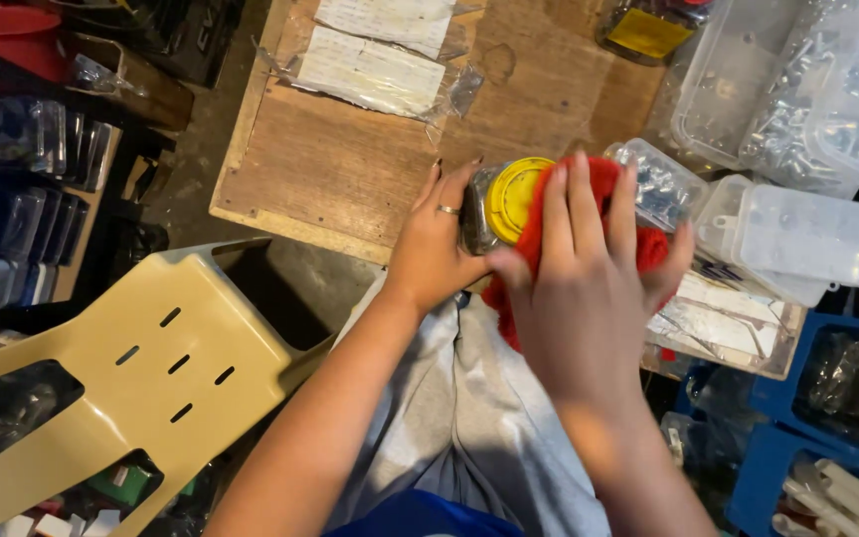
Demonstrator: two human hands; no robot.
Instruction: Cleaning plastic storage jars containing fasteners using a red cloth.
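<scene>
You held a jar (494, 204) with a yellow lid (514, 196) at the near edge of a wooden board (350, 164), above your lap. Your left hand (436, 244) was closed around the jar's side, fingers curled over its top, a ring showing on one finger. Your right hand (584, 283) lay flat and spread, fingers nearly straight, pressing a red cloth (599, 174) against the jar's right side and part of the lid; the cloth bunched out beneath your palm and hung down toward your grey trousers (459, 418). Whether the right fingers gripped the cloth or only pressed it could not be told.

Just right of the jar, touching the cloth, stood a clear plastic box (663, 184) filled with small metal parts. Beside it sat a frosted lidded box (812, 234), and farther back larger clear tubs (797, 89) of metal hardware. Under your right wrist lay flat clear packets (723, 328) in a shallow tray. At the far edge of the board rested two bagged paper packets (375, 50). A beige plastic chair (121, 368) lay tipped at your left, near your left forearm. Blue bins (807, 438) holding white fittings sat at the lower right, and stacked clear cases (22, 199) lined the far left.
</scene>
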